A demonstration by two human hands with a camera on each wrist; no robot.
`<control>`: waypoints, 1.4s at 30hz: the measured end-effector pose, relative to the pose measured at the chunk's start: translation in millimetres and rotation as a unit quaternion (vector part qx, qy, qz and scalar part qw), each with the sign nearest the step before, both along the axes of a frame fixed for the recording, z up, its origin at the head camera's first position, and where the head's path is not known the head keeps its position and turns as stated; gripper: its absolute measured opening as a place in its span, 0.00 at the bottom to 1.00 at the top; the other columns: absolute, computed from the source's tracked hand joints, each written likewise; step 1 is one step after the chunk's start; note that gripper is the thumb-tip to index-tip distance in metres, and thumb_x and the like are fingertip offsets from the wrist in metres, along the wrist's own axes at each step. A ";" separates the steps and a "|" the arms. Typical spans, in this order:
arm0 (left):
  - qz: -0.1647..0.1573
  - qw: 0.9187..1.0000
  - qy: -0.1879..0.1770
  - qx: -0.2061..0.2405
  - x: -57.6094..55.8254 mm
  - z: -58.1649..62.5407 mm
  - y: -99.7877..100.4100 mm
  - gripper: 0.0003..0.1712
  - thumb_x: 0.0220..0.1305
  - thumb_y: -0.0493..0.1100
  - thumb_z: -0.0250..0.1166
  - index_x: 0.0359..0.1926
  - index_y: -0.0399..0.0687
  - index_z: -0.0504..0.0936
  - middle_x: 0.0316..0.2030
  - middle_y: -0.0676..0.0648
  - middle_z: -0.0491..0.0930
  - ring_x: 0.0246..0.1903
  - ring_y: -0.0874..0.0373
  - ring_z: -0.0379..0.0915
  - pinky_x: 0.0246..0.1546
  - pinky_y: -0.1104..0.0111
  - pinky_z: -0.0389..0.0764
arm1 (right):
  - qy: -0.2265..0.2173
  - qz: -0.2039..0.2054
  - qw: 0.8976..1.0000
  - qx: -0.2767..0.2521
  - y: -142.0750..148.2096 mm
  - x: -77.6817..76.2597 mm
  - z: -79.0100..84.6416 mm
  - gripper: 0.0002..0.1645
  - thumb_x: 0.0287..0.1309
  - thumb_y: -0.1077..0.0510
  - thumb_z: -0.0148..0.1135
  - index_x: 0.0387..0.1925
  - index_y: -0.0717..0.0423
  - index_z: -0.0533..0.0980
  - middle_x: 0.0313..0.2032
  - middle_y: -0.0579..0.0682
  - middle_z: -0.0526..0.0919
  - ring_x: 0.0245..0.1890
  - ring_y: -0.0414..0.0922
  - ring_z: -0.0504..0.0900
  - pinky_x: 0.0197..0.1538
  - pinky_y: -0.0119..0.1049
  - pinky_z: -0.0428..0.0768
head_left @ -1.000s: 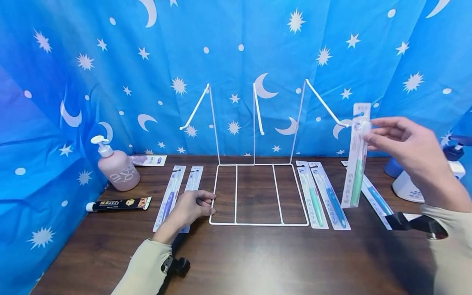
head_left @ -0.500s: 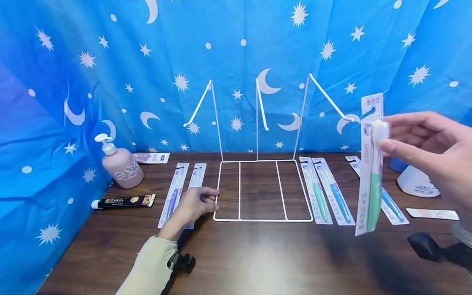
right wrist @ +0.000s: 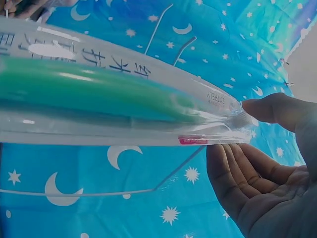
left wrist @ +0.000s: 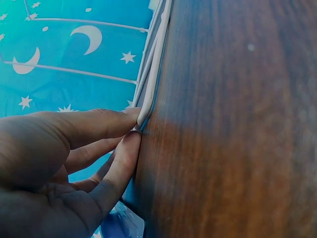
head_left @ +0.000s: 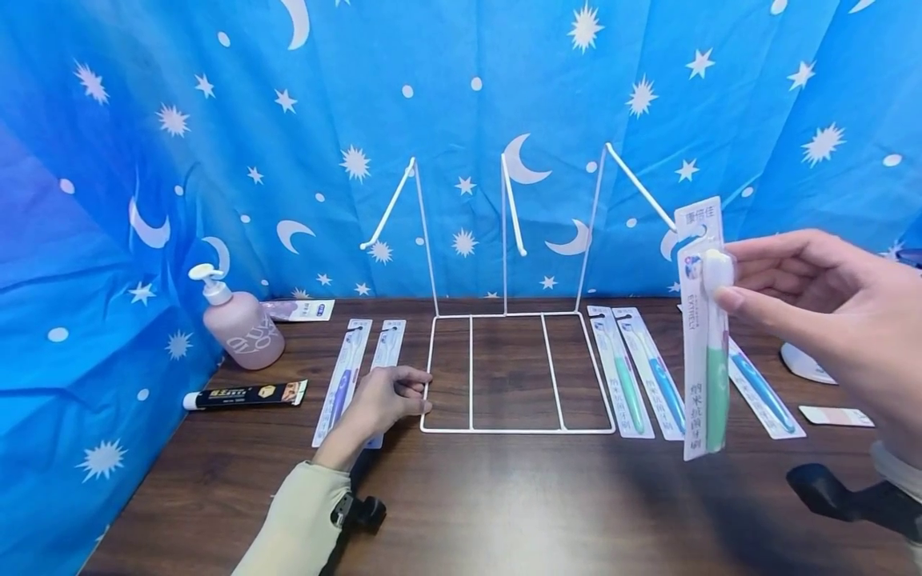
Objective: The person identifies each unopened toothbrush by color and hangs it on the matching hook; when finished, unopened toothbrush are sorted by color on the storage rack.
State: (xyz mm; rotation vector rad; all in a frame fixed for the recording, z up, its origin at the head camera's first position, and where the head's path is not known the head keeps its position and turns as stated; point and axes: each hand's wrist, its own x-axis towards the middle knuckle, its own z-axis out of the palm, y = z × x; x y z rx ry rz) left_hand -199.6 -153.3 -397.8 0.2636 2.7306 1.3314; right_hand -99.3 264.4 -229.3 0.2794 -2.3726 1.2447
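My right hand (head_left: 814, 296) pinches a packaged green toothbrush (head_left: 717, 384) between thumb and fingers, near the brush head. The pack hangs upright, its hook-shaped slot at the top, overlapping the tip of the right prong of a white wire rack (head_left: 504, 431). Close up in the right wrist view, the clear pack (right wrist: 99, 94) spans the frame. My left hand (head_left: 382, 404) pinches the rack's left rod near its front corner, low against the table. Two packaged toothbrushes lie beside it, the nearer (head_left: 390, 344) partly under the hand and the other a purple one (head_left: 342, 392).
Right of the rack lie a green toothbrush (head_left: 627, 392) and blue ones (head_left: 763, 392) in packs. On the left stand a pink pump bottle (head_left: 245, 328) and a black toothpaste tube (head_left: 245, 395). A white bottle (head_left: 803, 364) is half hidden behind my right hand.
The right hand brought the packaged green toothbrush closer and rightward, then shifted it slightly back left, toward the right prong's tip. The left hand keeps its hold on the rack.
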 end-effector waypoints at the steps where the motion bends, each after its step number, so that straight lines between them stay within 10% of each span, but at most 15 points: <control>1: 0.000 1.000 -0.001 -0.001 0.4 0.1 -0.3 0.20 0.45 0.31 0.76 0.43 0.45 0.86 0.29 0.51 0.81 0.29 0.60 0.76 0.28 0.69 0.76 | -0.002 -0.003 1.000 0.002 -1.5 0.6 0.2 0.29 0.57 0.65 0.67 0.60 0.53 0.73 0.47 0.51 0.80 0.41 0.41 0.81 0.39 0.20 0.76; 21: 0.003 1.000 0.000 -0.004 0.5 -0.3 -0.2 0.20 0.46 0.32 0.76 0.44 0.44 0.86 0.29 0.51 0.81 0.29 0.60 0.76 0.29 0.69 0.76 | -0.020 -0.019 1.000 -0.001 -18.1 -20.4 -4.4 0.26 0.57 0.55 0.70 0.57 0.50 0.75 0.44 0.46 0.83 0.39 0.38 0.82 0.29 0.28 0.79; 42: -0.002 1.000 -0.010 -0.002 0.2 1.4 -0.3 0.20 0.47 0.31 0.75 0.45 0.44 0.85 0.30 0.50 0.81 0.29 0.60 0.76 0.29 0.69 0.76 | 0.023 -0.024 0.998 -0.059 -29.2 -97.4 -18.2 0.25 0.59 0.53 0.67 0.57 0.50 0.74 0.45 0.50 0.80 0.46 0.42 0.78 0.44 0.23 0.75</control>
